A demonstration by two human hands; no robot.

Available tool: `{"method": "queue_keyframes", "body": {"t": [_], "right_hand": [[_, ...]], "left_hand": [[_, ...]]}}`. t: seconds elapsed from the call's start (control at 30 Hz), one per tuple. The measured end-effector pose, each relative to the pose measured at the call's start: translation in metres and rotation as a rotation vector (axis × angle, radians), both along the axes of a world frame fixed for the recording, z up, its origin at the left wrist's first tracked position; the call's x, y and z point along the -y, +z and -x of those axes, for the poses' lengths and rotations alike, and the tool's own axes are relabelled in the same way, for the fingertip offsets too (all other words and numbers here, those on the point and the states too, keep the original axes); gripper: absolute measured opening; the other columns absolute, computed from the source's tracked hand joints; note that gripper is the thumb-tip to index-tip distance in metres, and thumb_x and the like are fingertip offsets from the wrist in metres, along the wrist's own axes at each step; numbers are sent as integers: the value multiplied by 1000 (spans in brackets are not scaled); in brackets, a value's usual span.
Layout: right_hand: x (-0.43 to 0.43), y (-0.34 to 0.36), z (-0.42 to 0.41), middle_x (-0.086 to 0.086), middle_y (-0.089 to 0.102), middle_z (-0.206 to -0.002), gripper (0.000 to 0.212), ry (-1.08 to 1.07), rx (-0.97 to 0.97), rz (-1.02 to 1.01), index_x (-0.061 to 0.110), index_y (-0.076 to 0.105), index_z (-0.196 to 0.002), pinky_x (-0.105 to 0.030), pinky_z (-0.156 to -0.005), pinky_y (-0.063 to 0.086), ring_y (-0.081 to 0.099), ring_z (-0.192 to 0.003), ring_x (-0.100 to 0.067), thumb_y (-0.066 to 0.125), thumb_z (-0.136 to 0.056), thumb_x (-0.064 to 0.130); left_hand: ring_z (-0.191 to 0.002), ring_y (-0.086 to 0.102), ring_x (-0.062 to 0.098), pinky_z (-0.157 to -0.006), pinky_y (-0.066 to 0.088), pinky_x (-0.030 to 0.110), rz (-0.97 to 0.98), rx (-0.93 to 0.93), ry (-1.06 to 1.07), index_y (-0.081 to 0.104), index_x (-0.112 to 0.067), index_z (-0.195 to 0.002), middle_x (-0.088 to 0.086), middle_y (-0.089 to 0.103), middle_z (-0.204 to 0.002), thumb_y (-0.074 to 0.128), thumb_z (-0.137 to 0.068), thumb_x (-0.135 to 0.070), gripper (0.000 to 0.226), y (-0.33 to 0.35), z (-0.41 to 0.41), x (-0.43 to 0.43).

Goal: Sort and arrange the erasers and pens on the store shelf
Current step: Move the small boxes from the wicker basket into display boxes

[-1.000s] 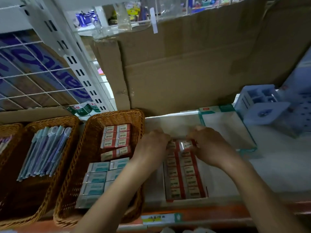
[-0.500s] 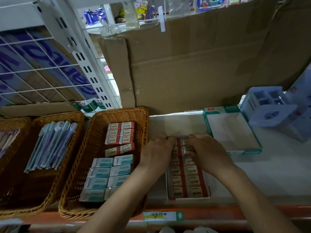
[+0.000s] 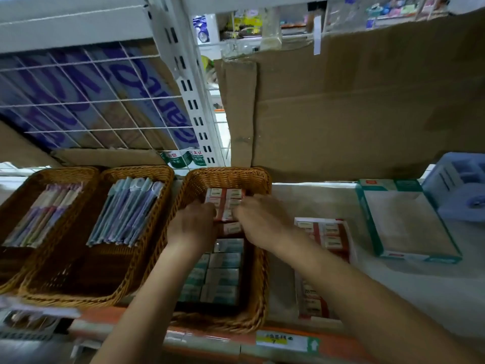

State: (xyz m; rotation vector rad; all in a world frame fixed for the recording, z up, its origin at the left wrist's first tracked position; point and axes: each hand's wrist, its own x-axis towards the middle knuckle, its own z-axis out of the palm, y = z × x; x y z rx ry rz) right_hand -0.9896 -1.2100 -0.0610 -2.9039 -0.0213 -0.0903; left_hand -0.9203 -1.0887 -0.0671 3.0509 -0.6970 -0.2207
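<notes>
Both hands moved into basket (image 3: 181, 206), apparently gripping red erasers (image 3: 226, 206) between.

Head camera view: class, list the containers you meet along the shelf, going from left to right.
Wicker basket of pens in mixed colours → wicker basket of bluish pens → wicker basket of erasers, where both hands work → open red eraser box → empty green-edged box → blue plastic organiser.

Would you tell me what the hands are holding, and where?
Both hands, left and right, pinch a row of red erasers by its two ends, over the basket.
</notes>
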Motion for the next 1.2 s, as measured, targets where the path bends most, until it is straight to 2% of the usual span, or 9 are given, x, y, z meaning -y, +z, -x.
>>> {"method": "queue_keyframes", "body": {"t": [0.17,0.37,0.53,0.7,0.77,0.83,0.9,1.03,1.2], "right_hand": [[-12,0,-21,-5,62,-106,21,-23,-137,190,18,63,-98,-44,-96,28,54,-107,-27,46,-90,9],[-13,-7,-26,-3,63,-103,18,0,-168,199,19,62,-99,-43,-92,33,57,-101,-25,58,-85,9],[-6,-4,-23,-6,61,-108,18,4,-99,54,12,63,-102,-34,-83,48,58,-100,-24,63,-84,13],[10,9,-11,0,46,-105,23,-17,38,-104,15,61,-109,-28,-75,40,47,-102,-19,59,-86,16],[25,16,3,4,46,-102,17,-70,74,-132,21,63,-104,-28,-76,42,47,-100,-14,59,-87,21],[42,23,21,5,46,-98,9,-137,93,-172,24,63,-96,-24,-72,35,48,-94,-12,58,-89,23],[58,25,41,4,46,-99,6,-205,68,-186,24,63,-94,-23,-71,32,46,-89,-9,59,-89,22],[76,16,76,8,47,-100,11,-279,41,-184,27,63,-98,-24,-79,43,48,-93,-9,60,-89,22],[93,-1,119,11,49,-103,15,-327,-40,-216,33,63,-105,-15,-69,34,47,-92,-4,56,-92,33]], "left_hand": [[-102,63,21,-71,46,26,8,-107,15,62,-25,-114,0,65,-113,60,-88,-41,30,-18,-13,-6],[-100,64,18,-71,46,22,68,-161,36,67,-19,-110,1,67,-110,67,-86,-33,28,-27,-24,-4],[-107,59,20,-81,46,23,39,-95,-35,64,-14,-115,5,61,-118,64,-88,-22,28,-19,-24,-8],[-94,60,17,-74,47,25,95,-16,-109,67,-18,-108,2,64,-107,56,-93,-27,21,17,-8,-4],[-87,57,14,-68,43,21,166,30,-134,67,-20,-107,0,64,-103,57,-92,-32,22,30,1,-4],[-82,54,11,-60,39,18,258,55,-189,67,-23,-105,-3,64,-99,57,-92,-35,21,38,13,-2],[-83,52,10,-65,42,20,309,36,-252,66,-26,-108,-6,61,-99,58,-91,-36,21,42,27,9],[-96,55,14,-77,43,24,289,-23,-388,64,-27,-114,-4,61,-110,58,-91,-32,24,36,54,42],[-98,59,10,-84,52,27,273,-179,-523,61,-27,-113,-7,63,-110,58,-92,-32,22,19,77,67]]}}
